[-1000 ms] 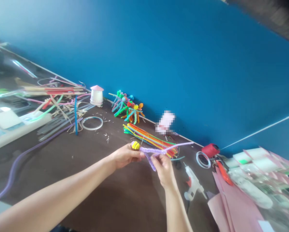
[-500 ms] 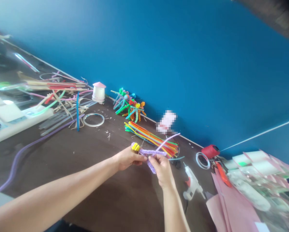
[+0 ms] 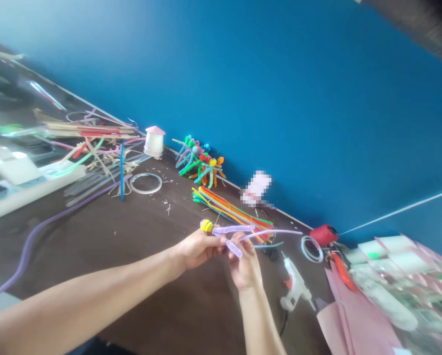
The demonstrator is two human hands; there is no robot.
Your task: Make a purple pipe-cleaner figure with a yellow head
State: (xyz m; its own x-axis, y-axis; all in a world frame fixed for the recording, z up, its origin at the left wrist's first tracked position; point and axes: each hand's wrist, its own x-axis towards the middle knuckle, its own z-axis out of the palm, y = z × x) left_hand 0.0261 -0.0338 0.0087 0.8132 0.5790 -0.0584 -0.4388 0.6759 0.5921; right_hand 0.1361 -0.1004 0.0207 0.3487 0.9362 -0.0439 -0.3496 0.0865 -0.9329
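Observation:
My left hand [image 3: 200,249] pinches a fuzzy lilac pipe-cleaner piece [image 3: 231,229] near its end, where a yellow pipe-cleaner coil [image 3: 206,226] sits. My right hand [image 3: 245,264] is just to the right, its fingertips on a lower lilac branch of the same piece. A thin lilac strand [image 3: 276,231] runs rightward past that hand, over a bundle of multicoloured pipe cleaners [image 3: 231,212]. Behind the bundle stands a cluster of colourful pipe-cleaner figures [image 3: 200,165].
The dark brown table [image 3: 139,266] is strewn with scraps. A hot glue gun [image 3: 294,283] lies right of my hands, near a red thread spool [image 3: 323,235]. Pink paper sheets [image 3: 354,320] lie at lower right. A pink-topped white cup [image 3: 154,142] stands by the blue wall [image 3: 317,98].
My right hand has dropped slightly and turned, and the thin lilac strand has swung from pointing up to lying rightward. The view has drifted a little.

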